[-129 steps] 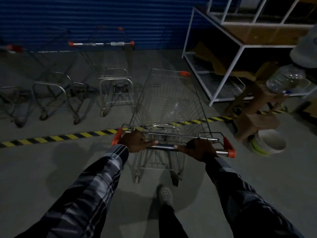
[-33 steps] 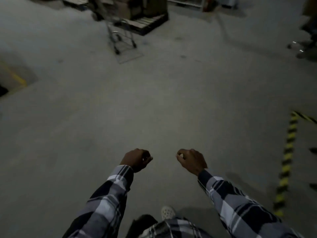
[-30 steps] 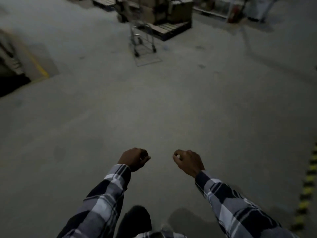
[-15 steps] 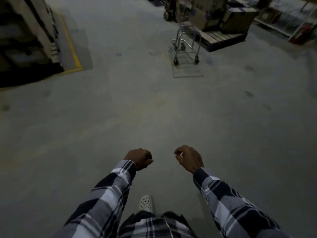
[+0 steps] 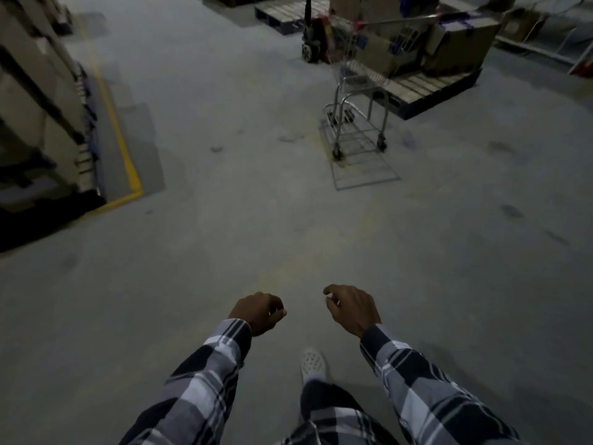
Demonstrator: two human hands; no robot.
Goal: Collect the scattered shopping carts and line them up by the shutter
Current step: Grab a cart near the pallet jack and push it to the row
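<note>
We walk empty-handed, left hand [image 5: 256, 313] fisted, right hand [image 5: 351, 308] loosely curled; next, grab the stray cart [image 5: 359, 91] ahead by its handle.

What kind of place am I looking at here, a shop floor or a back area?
Most likely a warehouse or stockroom behind a store: bare concrete floor with a yellow painted line, cardboard boxes stacked on a wooden pallet, and a lone shopping cart standing beside it.
</note>
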